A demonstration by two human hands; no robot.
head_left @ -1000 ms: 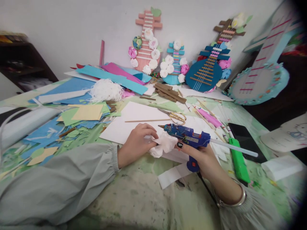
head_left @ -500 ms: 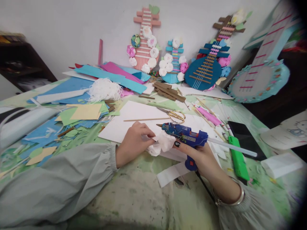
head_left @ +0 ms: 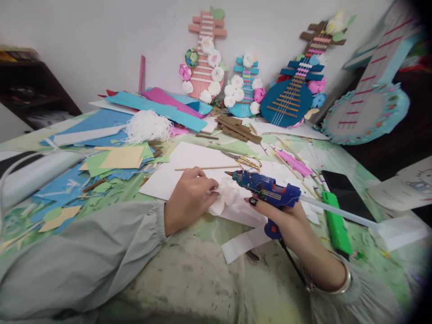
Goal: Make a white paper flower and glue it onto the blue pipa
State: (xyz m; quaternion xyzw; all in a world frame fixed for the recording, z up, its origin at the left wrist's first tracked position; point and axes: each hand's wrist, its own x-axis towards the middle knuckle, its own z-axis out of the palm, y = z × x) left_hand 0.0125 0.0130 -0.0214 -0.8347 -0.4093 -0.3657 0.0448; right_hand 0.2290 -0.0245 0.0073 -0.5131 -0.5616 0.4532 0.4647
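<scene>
My left hand (head_left: pixel 191 198) is closed in a pinch on a white paper flower (head_left: pixel 229 192) near the middle of the table. Its fingertips hide part of the petals. My right hand (head_left: pixel 286 225) is wrapped around a blue hot glue gun (head_left: pixel 266 186), whose nozzle points left, just above the flower. A clear glue stick (head_left: pixel 340 211) sticks out of the gun's back, and a black cord hangs from its handle. White paper strips (head_left: pixel 245 245) lie below the flower, and a white sheet (head_left: pixel 162 182) lies behind it.
Gold-handled scissors (head_left: pixel 248 162) and a thin wooden stick (head_left: pixel 205 168) rest on the sheet. Paper scraps (head_left: pixel 118 158) and white string (head_left: pixel 148 126) are on the left. A green utility knife (head_left: pixel 337 225) and black phone (head_left: pixel 349 195) lie right. Decorated paper lutes (head_left: pixel 286 101) lean at the back.
The glue gun in my right hand has shifted slightly right, its nozzle now farther from my left fingers. My left hand has turned a little, its fingers closing down over the flower's edge.
</scene>
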